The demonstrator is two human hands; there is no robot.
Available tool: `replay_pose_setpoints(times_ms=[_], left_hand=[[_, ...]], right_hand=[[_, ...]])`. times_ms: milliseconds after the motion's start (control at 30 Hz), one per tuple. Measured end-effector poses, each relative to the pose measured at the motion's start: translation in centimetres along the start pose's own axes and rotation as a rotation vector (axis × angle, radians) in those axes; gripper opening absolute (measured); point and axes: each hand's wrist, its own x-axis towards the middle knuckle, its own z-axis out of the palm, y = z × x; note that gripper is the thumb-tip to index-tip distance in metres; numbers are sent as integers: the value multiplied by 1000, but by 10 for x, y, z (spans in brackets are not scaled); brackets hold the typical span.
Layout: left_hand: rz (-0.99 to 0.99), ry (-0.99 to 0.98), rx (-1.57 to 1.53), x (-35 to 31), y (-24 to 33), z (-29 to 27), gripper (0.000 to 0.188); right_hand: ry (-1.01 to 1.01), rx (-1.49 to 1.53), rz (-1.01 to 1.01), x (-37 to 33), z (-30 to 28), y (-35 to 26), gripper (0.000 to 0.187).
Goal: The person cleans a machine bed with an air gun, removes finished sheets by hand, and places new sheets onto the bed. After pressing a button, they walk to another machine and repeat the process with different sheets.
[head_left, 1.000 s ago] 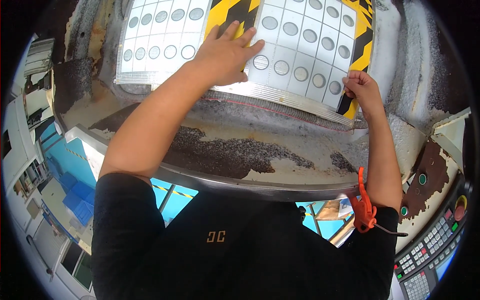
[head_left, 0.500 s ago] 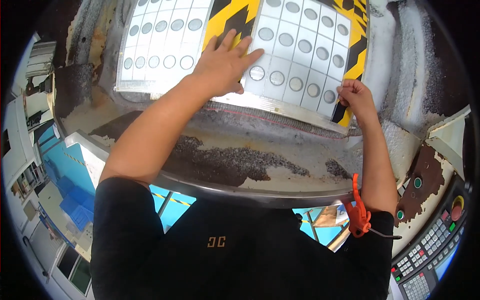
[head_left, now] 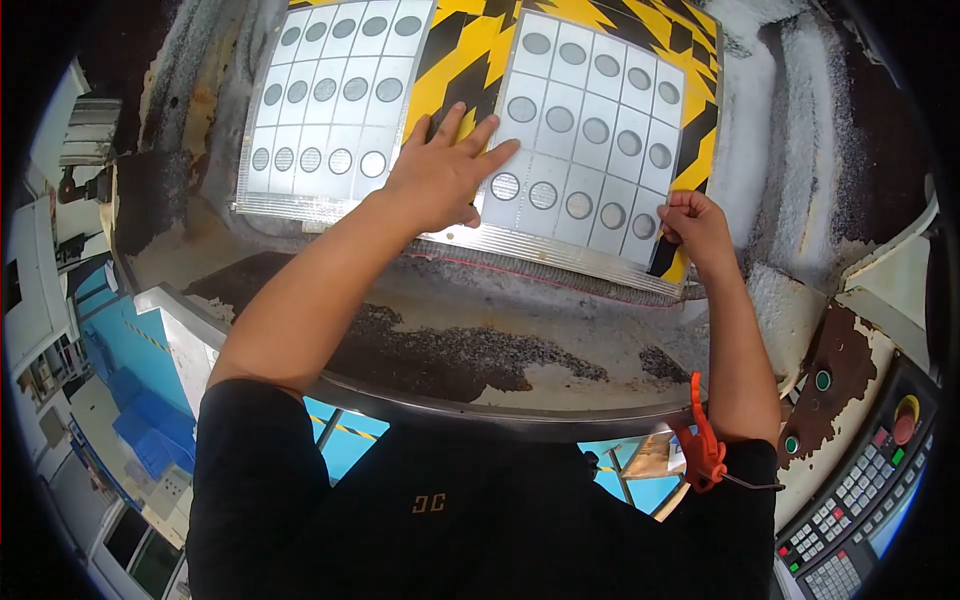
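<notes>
flaking, rust-brown and cream metal [head_left: 400, 330] curves across the worn machine surface, scuffed grey and whitish toward both sides, and a smooth metal rail [head_left: 540, 425] runs along its near edge. past it on the left lie a light-blue floor [head_left: 140, 330] and darker blue boxes [head_left: 155, 435]; at lower right stands a control panel [head_left: 855, 490] with pale keys and a red knob [head_left: 906, 420] in a yellow ring. an orange-red clamp [head_left: 703, 455] sits at the rail, beside the right forearm.

on the surface ahead lie two white sheets, left sheet [head_left: 320, 125] and right sheet [head_left: 590, 168], each gridded with rows of grey discs, and black-and-yellow striped material [head_left: 470, 55] shows between them and along the far right.

the left hand [head_left: 440, 180] is palm down with fingers spread wide, lying over the striped band and the near-left edge of the right sheet. the right hand [head_left: 698, 230] has thumb and forefinger pressed together at that sheet's right edge, just beside the last disc of the nearest row; i cannot tell whether the edge is caught between them.
</notes>
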Motion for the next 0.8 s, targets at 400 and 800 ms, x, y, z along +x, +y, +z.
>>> replay_pose_setpoints(times_ms=[400, 800], left_hand=[[1, -12, 12, 1, -1, 2, 95], [4, -10, 4, 2, -2, 4, 95]], right_hand=[[20, -11, 17, -3, 3, -5, 10], [2, -4, 22, -2, 1, -4, 10]])
